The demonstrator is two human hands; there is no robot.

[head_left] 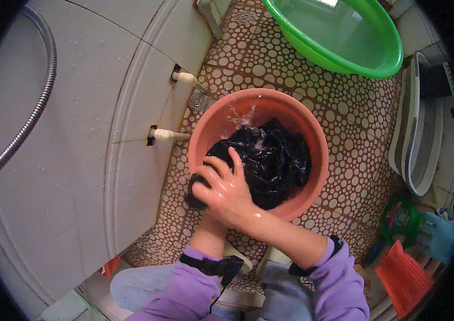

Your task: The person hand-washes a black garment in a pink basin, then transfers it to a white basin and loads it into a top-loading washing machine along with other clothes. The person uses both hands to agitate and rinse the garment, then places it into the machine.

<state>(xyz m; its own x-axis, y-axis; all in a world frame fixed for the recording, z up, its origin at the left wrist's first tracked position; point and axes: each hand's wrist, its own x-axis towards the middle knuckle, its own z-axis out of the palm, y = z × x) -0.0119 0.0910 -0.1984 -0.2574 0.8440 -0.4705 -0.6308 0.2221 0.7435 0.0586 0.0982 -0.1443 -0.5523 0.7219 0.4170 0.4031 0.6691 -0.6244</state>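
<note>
A wet black cloth [272,166] lies bunched in a round salmon-pink basin [318,128] on the floor. Part of it bulges over the basin's left front rim. My right hand [224,192] reaches across to the left and grips this part, its fingers bent over the cloth and its back wet. Below it my left wrist [211,230] comes up from the lower edge, crossed by my right arm. My left hand is mostly hidden behind the right hand, so its fingers do not show. Water splashes [244,119] inside the basin's far side.
A large green basin [379,69] of water stands far right. White tubs [414,128] lean at the right wall. Two pipe stubs [165,134] and a metal hose [42,96] are at left. Red [403,278] and blue cloths [438,238] lie at lower right, near a green package [398,222].
</note>
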